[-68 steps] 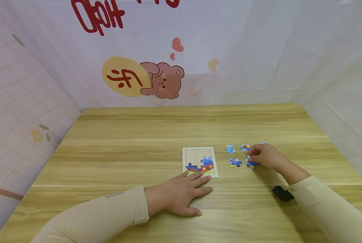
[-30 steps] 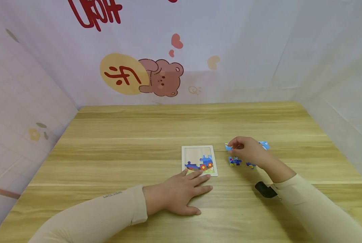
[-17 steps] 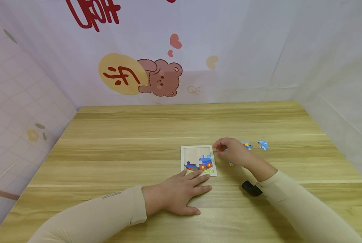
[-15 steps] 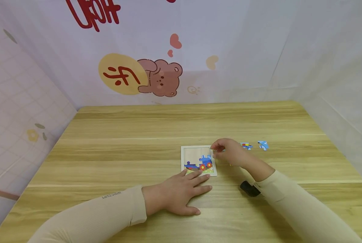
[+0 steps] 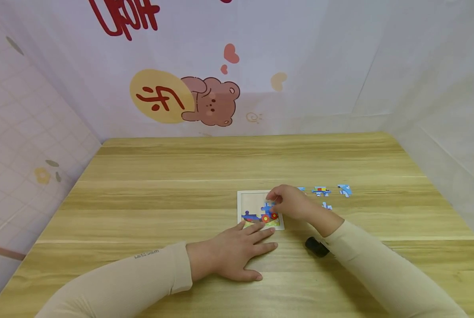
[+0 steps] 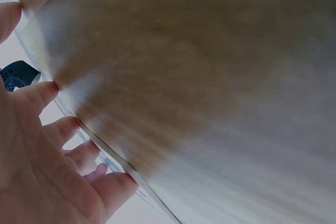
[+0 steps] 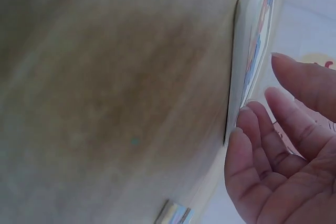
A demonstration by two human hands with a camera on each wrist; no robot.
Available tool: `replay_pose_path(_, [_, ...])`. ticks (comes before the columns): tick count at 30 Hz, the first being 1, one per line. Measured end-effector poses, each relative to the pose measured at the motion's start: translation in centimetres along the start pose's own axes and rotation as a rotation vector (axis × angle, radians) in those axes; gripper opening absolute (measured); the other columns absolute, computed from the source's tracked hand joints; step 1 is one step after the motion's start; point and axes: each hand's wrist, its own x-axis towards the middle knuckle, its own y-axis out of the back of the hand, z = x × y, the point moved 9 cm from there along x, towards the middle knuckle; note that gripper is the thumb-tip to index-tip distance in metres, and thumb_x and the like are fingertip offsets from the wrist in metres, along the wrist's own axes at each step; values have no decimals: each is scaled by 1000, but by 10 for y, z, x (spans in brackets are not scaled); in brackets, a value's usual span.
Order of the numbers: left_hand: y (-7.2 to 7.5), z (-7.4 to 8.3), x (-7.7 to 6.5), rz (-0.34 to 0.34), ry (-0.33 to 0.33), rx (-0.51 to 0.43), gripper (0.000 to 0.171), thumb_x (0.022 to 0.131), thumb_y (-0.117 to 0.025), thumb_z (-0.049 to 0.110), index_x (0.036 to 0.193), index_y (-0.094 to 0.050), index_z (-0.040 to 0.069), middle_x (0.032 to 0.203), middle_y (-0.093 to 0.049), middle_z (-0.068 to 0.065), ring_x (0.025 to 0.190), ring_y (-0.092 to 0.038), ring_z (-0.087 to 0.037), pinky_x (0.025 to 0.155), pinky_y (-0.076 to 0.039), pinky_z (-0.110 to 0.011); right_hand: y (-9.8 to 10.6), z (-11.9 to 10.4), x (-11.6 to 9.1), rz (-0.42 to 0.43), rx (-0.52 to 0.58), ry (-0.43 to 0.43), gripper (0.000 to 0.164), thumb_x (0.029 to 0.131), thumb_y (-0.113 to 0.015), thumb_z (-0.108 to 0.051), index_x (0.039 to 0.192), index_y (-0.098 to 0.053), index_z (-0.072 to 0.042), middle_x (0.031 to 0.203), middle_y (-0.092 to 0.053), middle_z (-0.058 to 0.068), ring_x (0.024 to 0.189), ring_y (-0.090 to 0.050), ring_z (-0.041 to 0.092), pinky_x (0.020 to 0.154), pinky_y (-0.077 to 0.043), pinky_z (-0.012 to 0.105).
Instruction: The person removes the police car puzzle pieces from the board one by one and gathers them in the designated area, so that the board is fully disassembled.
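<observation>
A jigsaw puzzle in a pale wooden frame (image 5: 239, 207) lies on the table, its lower part filled with a train picture. My left hand (image 5: 241, 251) lies flat with spread fingers, some fingertips on the frame's near edge; the left wrist view shows its fingers (image 6: 116, 187) against that edge. Over the frame's right side is my right hand (image 5: 294, 205), close to the blue train piece (image 5: 266, 209). In the right wrist view its thumb and loosely bent fingers (image 7: 291, 111) stand apart with nothing visible between them. The hand covers part of the picture.
Right of the frame lie loose jigsaw pieces: one with red and yellow blocks (image 5: 321, 190), a light-blue one (image 5: 344, 190) and others partly hidden by the right hand and sleeve. A black wrist device (image 5: 316, 247) hangs under the right forearm. A white curtain (image 5: 320, 97) stands behind the table.
My right hand has moved left from the loose pieces to the frame's right side, uncovering pieces behind it. My left hand stays at the frame's near edge.
</observation>
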Motion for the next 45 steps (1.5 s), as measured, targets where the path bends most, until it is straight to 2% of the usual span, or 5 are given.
replay_pose_path(5, [0,0,0,-5,-1,-1,70,92,-44,64,151,-34,28,159,-25,-1,146,-22,-23,108,-33,-51,-4,0,2,-14,-51,-8,21,85,-71,-5,105,-68,0,102,-65,9,96,-59,23,89,-48,43])
replay_pose_path(11, [0,0,0,0,-5,8,69,92,-44,63,151,-35,28,159,-26,-1,146,-23,-23,108,-33,-51,-8,-1,4,-31,-70,-5,22,83,-73,-4,104,-69,-1,96,-65,7,89,-57,21,84,-49,40])
replay_pose_path(24, [-1,0,0,-15,0,8,70,92,-44,64,151,-33,29,159,-24,0,146,-21,-23,108,-33,-51,-8,-1,6,-38,-56,14,19,82,-74,-5,101,-69,-1,93,-64,6,85,-55,20,80,-48,38])
replay_pose_path(36, [-2,0,0,-19,2,-11,70,92,-44,64,152,-33,29,160,-23,0,146,-21,-24,109,-32,-52,-3,-4,3,-29,20,73,11,87,-63,3,96,-66,-3,83,-56,5,78,-49,19,69,-42,31])
replay_pose_path(45, [-1,-1,0,-24,7,-17,69,92,-43,64,152,-33,29,160,-23,0,146,-21,-23,109,-32,-52,-4,-1,3,-53,90,67,9,91,-60,1,97,-65,-3,78,-52,3,71,-45,16,64,-38,29])
